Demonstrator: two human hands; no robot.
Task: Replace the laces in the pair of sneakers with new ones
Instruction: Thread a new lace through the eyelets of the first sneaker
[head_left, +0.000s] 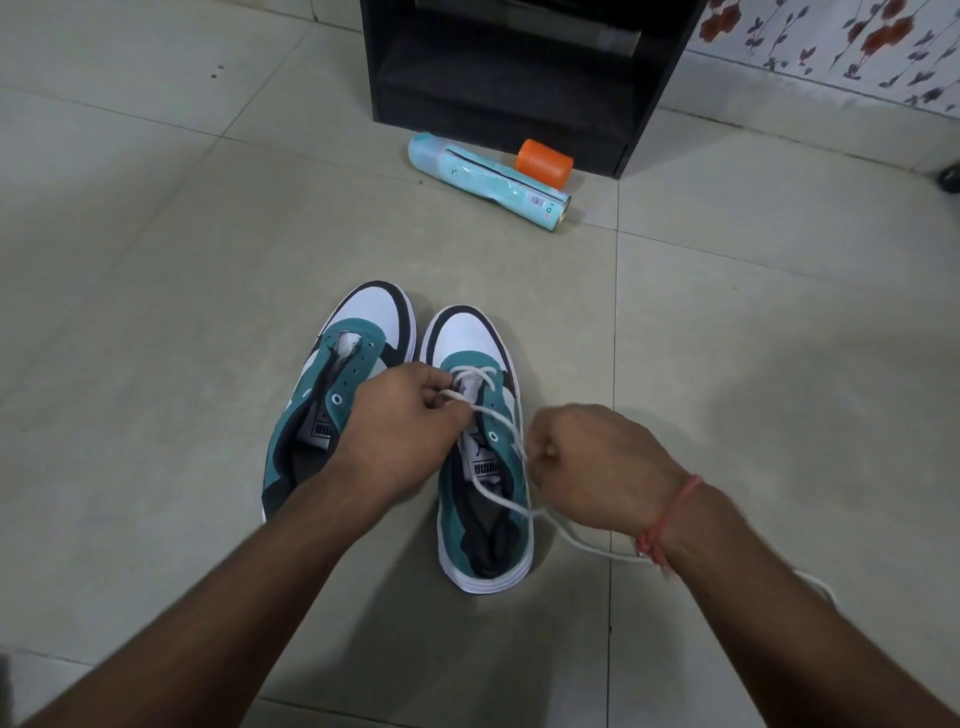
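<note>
Two teal, white and black sneakers stand side by side on the tiled floor, toes pointing away from me. The left sneaker (358, 332) shows bare eyelets with no lace. The right sneaker (467, 338) carries a white lace (496, 499) crossed through its front eyelets. My left hand (400, 431) pinches one lace strand over the right sneaker's tongue. My right hand (597, 467) grips the other strand at the sneaker's right side. The lace's loose tail runs back along the floor under my right wrist, which wears a red thread.
A pale turquoise spray can (488, 182) lies on its side ahead, with an orange cap (544, 162) behind it. A black open cabinet (519, 73) stands at the back. A flower-patterned wall (841, 41) is at the upper right.
</note>
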